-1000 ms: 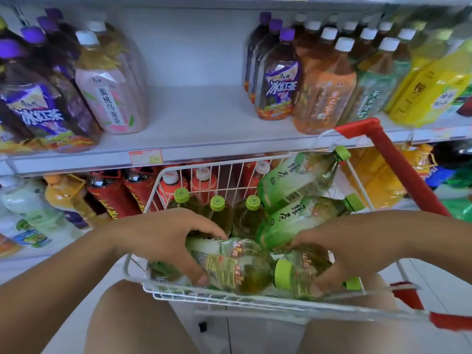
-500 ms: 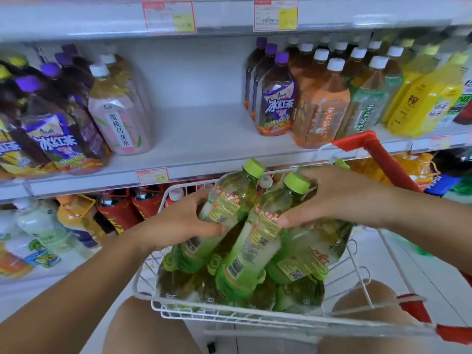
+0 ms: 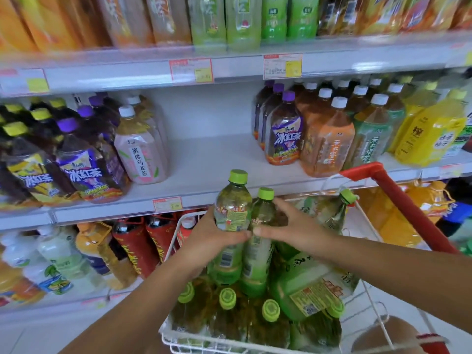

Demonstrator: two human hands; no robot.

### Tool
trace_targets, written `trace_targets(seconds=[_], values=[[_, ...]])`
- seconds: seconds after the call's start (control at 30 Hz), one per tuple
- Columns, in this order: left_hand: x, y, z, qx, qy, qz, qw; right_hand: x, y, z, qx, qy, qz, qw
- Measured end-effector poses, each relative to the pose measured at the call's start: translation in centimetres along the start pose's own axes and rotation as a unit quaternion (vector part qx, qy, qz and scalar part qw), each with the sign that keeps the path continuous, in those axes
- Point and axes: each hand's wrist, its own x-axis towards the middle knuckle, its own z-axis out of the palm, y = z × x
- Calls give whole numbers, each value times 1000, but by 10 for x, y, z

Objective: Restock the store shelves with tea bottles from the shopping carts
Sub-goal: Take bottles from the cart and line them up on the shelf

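Two green-capped tea bottles stand upright side by side above the white wire cart [image 3: 178, 338]. My left hand [image 3: 204, 241] grips the left tea bottle [image 3: 231, 213] from the left. My right hand [image 3: 293, 226] wraps the right tea bottle [image 3: 258, 251] from the right, and my two thumbs nearly touch in front. Several more green tea bottles [image 3: 227, 302] stand or lie in the cart below. Just behind the held bottles lies an empty stretch of the middle shelf [image 3: 209, 159].
Pink-labelled [image 3: 140, 154] and purple-capped bottles [image 3: 84, 164] fill the middle shelf's left side; purple [image 3: 284, 134], orange [image 3: 329, 144] and yellow bottles [image 3: 431, 134] fill its right. The cart's red handle [image 3: 408, 208] rises at right. Red-labelled bottles [image 3: 135, 246] stand on the lower shelf.
Both hands have lifted the two bottles up out of the cart and brought them upright, toward the gap on the middle shelf. My view has tilted upward, showing the shelf above.
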Motion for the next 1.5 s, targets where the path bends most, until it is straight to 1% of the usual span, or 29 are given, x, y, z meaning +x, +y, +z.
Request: trace_targets(seconds=[0.07,0.1,0.2,0.3,0.37,0.47,0.63,0.73,0.83,0.9,0.97,1.03,1.1,1.2,1.27,1.4,1.5], values=[[2,-6,-1,-4,-6,-15,1000,3,9,1,24,-38,41,998],[3,-8,-2,-4,-10,-20,1000,6,13,2,23,-38,57,997],[4,-9,-3,2,-18,-22,1000,7,18,6,37,0,58,998],[8,8,-6,3,18,2,1000,8,9,5,33,56,29,997],[13,30,-11,17,50,46,998,8,-7,-5,45,106,-16,993],[26,75,-22,40,90,133,986,7,-46,-36,66,178,-117,975],[49,171,-37,54,166,234,956,14,-117,-102,58,281,-241,927],[58,219,-46,68,180,289,938,16,-160,-137,37,336,-298,892],[72,253,-56,80,175,325,926,27,-201,-170,18,380,-345,858],[84,260,-59,66,160,329,928,42,-223,-183,-2,401,-363,841],[96,259,-60,36,170,323,930,59,-239,-191,-25,416,-377,827],[105,255,-63,21,185,311,932,79,-248,-198,-46,425,-383,819],[110,251,-64,45,187,304,933,100,-254,-203,-65,430,-370,821],[113,246,-62,87,189,298,932,126,-259,-207,-90,435,-333,832],[116,245,-63,86,194,303,929,138,-258,-206,-109,429,-306,843],[117,246,-64,88,193,307,928,152,-256,-204,-144,439,-268,845],[118,244,-65,82,190,304,930,154,-252,-200,-134,422,-248,862]])
